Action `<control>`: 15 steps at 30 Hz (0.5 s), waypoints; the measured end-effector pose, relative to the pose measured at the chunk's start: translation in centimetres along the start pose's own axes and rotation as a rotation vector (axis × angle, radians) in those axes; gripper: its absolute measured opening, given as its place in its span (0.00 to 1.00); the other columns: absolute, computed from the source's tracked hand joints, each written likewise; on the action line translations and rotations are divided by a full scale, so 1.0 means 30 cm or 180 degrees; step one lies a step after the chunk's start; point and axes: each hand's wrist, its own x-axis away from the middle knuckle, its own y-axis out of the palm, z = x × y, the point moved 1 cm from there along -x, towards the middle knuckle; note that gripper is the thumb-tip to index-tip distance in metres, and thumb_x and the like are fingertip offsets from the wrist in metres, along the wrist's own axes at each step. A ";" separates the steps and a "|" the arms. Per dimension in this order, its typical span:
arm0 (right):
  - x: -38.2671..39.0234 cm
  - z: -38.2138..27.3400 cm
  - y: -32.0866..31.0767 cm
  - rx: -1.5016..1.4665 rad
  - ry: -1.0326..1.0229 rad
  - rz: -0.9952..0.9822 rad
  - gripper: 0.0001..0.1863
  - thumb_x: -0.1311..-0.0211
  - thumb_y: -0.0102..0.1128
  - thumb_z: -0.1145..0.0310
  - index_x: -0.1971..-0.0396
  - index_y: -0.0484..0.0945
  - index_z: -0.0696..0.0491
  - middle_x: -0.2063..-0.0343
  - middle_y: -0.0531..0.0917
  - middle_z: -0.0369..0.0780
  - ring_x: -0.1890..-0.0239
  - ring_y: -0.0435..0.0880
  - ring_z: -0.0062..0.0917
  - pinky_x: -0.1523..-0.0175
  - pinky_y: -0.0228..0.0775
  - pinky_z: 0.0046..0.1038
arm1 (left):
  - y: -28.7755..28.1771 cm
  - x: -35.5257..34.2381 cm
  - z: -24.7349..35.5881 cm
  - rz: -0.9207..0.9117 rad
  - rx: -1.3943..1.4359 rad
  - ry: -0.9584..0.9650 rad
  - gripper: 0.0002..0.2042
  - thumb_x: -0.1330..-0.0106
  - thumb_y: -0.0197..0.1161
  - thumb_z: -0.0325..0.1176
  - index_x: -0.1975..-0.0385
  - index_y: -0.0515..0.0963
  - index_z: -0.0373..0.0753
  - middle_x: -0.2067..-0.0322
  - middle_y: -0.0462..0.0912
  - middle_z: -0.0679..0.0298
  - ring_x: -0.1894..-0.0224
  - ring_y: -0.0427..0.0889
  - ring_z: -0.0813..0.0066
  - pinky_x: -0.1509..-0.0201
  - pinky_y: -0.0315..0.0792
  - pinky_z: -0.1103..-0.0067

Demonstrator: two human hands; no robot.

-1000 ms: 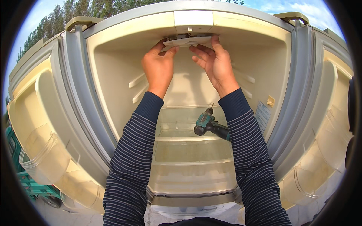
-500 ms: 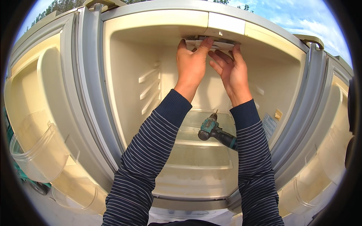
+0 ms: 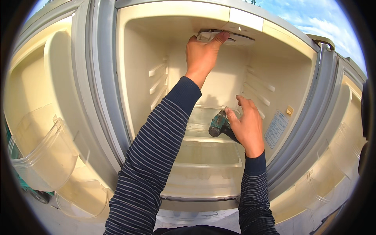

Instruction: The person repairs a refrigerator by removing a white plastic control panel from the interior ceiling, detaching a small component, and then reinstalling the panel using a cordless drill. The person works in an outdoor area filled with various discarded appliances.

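Up under the ceiling of an open refrigerator (image 3: 145,51), my left hand (image 3: 200,58) grips a white plastic panel (image 3: 205,36), thumb in front and fingers partly hidden behind it. A dark gap (image 3: 244,37) shows along the panel's upper edge, and its right part lies close to the ceiling. Lower down, my right hand (image 3: 250,127) is open with fingers apart, holding nothing. It is beside a teal and black cordless drill (image 3: 217,122) lying on a clear shelf. My right hand covers part of the drill's handle; whether they touch I cannot tell.
Two doors stand open, the left door (image 3: 58,74) and the right door (image 3: 333,129), both with clear bins. Shelf ridges (image 3: 158,72) line the side walls. A clear shelf (image 3: 211,152) and a printed label (image 3: 276,129) are inside.
My right hand has let go of the panel area and come down beside the drill. My left hand stays on the panel. The view has shifted slightly.
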 end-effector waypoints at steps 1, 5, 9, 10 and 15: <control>0.064 0.022 0.011 0.0190 0.0083 -0.0337 0.29 0.46 0.75 0.60 0.45 0.80 0.60 0.56 0.84 0.49 0.50 0.82 0.47 0.47 0.75 0.45 | -0.004 -0.007 0.005 -0.0132 -0.0037 -0.0140 0.42 0.51 0.78 0.67 0.58 0.80 0.26 0.62 0.82 0.56 0.57 0.80 0.70 0.49 0.75 0.74; 0.177 0.117 0.096 0.0941 -0.0192 -0.1212 0.25 0.51 0.75 0.58 0.54 0.84 0.54 0.59 0.84 0.46 0.53 0.84 0.42 0.51 0.76 0.44 | -0.028 -0.014 0.021 -0.0357 -0.0304 -0.0324 0.36 0.48 0.77 0.66 0.60 0.83 0.32 0.61 0.84 0.61 0.58 0.79 0.70 0.55 0.75 0.73; 0.136 0.205 0.163 0.1058 0.0036 -0.1341 0.25 0.52 0.71 0.63 0.51 0.85 0.54 0.68 0.86 0.48 0.63 0.86 0.46 0.55 0.79 0.42 | -0.041 -0.021 0.073 -0.0556 -0.0708 0.0053 0.40 0.41 0.74 0.60 0.45 0.79 0.24 0.46 0.83 0.46 0.42 0.81 0.58 0.39 0.73 0.69; 0.110 0.221 0.176 0.1008 0.0042 -0.1356 0.24 0.52 0.70 0.64 0.52 0.85 0.54 0.71 0.86 0.49 0.65 0.86 0.46 0.57 0.79 0.42 | -0.046 -0.028 0.077 -0.0474 -0.0823 0.0119 0.39 0.42 0.74 0.59 0.48 0.80 0.23 0.47 0.84 0.45 0.43 0.82 0.59 0.40 0.73 0.70; 0.138 0.235 0.179 0.0128 0.0198 -0.0544 0.17 0.51 0.67 0.66 0.61 0.84 0.57 0.76 0.85 0.48 0.71 0.86 0.44 0.64 0.78 0.40 | -0.049 -0.056 0.046 -0.0269 -0.1218 0.0355 0.41 0.45 0.76 0.61 0.50 0.80 0.21 0.50 0.84 0.42 0.47 0.83 0.58 0.43 0.74 0.72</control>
